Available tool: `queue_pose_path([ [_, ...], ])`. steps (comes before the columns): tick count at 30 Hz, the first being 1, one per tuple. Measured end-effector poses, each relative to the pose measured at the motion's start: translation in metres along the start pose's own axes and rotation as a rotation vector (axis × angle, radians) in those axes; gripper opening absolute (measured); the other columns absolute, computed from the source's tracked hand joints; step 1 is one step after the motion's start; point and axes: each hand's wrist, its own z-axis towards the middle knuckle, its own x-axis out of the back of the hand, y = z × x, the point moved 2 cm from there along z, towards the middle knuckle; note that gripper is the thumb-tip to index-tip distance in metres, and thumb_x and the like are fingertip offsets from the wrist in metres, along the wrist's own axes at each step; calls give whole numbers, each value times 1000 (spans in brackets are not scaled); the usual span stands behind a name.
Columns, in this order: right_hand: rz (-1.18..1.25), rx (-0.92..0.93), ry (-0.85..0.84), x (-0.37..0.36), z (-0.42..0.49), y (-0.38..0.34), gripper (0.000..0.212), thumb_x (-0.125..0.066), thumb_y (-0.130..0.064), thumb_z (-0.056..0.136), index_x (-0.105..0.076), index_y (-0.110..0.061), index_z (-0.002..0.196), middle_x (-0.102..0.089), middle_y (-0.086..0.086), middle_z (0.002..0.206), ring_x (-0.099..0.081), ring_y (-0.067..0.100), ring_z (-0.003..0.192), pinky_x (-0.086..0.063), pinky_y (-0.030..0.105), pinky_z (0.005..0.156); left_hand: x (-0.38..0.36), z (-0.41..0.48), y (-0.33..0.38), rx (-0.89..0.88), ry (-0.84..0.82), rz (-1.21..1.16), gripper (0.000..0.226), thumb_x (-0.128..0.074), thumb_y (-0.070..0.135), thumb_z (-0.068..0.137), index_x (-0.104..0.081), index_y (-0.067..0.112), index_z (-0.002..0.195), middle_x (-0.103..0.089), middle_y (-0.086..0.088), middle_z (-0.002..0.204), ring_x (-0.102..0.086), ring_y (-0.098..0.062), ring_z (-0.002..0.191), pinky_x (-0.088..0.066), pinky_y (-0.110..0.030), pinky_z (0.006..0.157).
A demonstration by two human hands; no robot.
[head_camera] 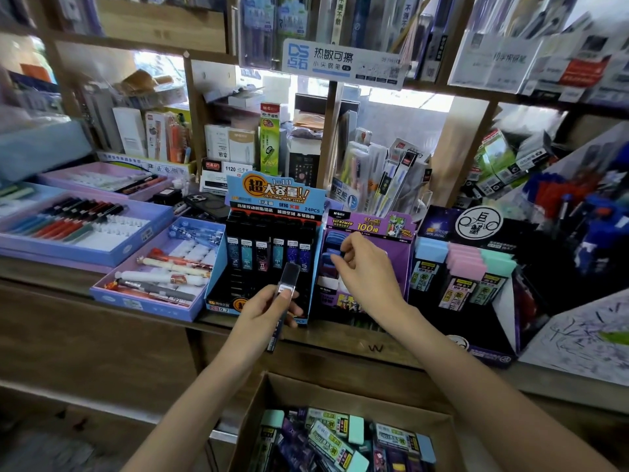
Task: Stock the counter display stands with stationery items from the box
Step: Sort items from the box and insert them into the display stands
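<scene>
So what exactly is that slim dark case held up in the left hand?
The slim dark plastic case is long, flat and narrow, with a smoky see-through upper part, a small white label near its middle and a dark blue lower end. It is tilted, with its top leaning right, and held off the counter in front of the blue cardboard display stand. The left hand grips its middle, with the thumb just below the label.

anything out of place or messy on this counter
A black smartphone lies on the wooden counter behind the blue pen tray, among stock. The lead cases in the cardboard box lie jumbled. Nothing looks damaged.
</scene>
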Motion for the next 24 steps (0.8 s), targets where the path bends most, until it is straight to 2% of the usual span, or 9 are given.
queue_pose_path([
  [3, 191, -26, -43, 5, -10, -14, 11, -57, -30, 91, -54, -21, 86, -56, -10, 78, -54, 5, 70, -44, 21, 63, -3, 0, 3, -57, -2, -18, 19, -43, 18, 98, -62, 13, 96, -65, 0, 73, -61, -7, 60, -47, -14, 59],
  [7, 590, -179, -336, -3, -13, -34, 9, -60, -30, 90, -64, -23, 89, -65, -5, 82, -62, 4, 71, -50, 19, 59, -8, 0, 8, -105, -47, -27, 20, -42, 17, 98, -62, 12, 97, -66, 2, 72, -62, -7, 63, -49, -15, 63],
  [10, 671, -181, -352, -8, -12, -39, 6, -62, -21, 89, -67, -22, 86, -65, -6, 80, -60, 2, 72, -48, 17, 60, -5, 0, 7, -84, -65, -2, 20, -44, 22, 97, -62, 14, 99, -67, 0, 74, -63, -10, 69, -49, -16, 64],
  [13, 691, -148, -253, 1, 3, -43, 9, -62, -15, 89, -66, -21, 84, -66, -4, 80, -62, 6, 68, -52, 21, 59, 13, 4, 0, -105, -19, 250, 30, -51, 41, 89, -60, 20, 109, -63, 3, 91, -59, -9, 89, -46, -15, 71],
  [15, 668, -131, -140, 11, 21, -44, 11, -60, -14, 90, -62, -21, 82, -65, -3, 77, -62, 6, 61, -53, 21, 56, 34, 10, -6, -183, 106, 631, 45, -56, 45, 86, -55, 19, 123, -56, 5, 116, -50, -11, 111, -43, -24, 90],
  [18, 578, -103, -74, 14, 45, -44, 6, -60, -12, 91, -61, -15, 86, -64, 0, 77, -61, 1, 55, -55, 20, 55, 57, 16, -16, -251, 154, 1067, 56, -58, 49, 86, -51, 17, 131, -50, 0, 132, -40, -19, 127, -32, -37, 104],
  [19, 547, -101, -83, 10, 51, -44, 2, -60, -12, 91, -61, -12, 89, -65, 3, 80, -62, 4, 59, -55, 21, 57, 62, 17, -21, -236, 130, 1136, 58, -56, 52, 86, -50, 18, 133, -49, 1, 135, -38, -19, 130, -28, -36, 106],
  [22, 417, -78, -111, -13, 57, -44, 15, -62, -14, 90, -64, -5, 102, -66, 10, 94, -64, 21, 83, -56, 34, 76, 70, 17, -33, -253, 115, 1169, 56, -56, 51, 87, -52, 17, 132, -51, 0, 135, -41, -20, 130, -26, -36, 109],
  [24, 346, -18, -106, -26, 56, -46, 19, -63, -15, 89, -66, -5, 105, -66, 7, 93, -62, 21, 87, -53, 37, 83, 71, 15, -37, -309, 143, 1165, 51, -59, 44, 87, -55, 15, 129, -54, -2, 133, -44, -23, 128, -28, -38, 108],
])
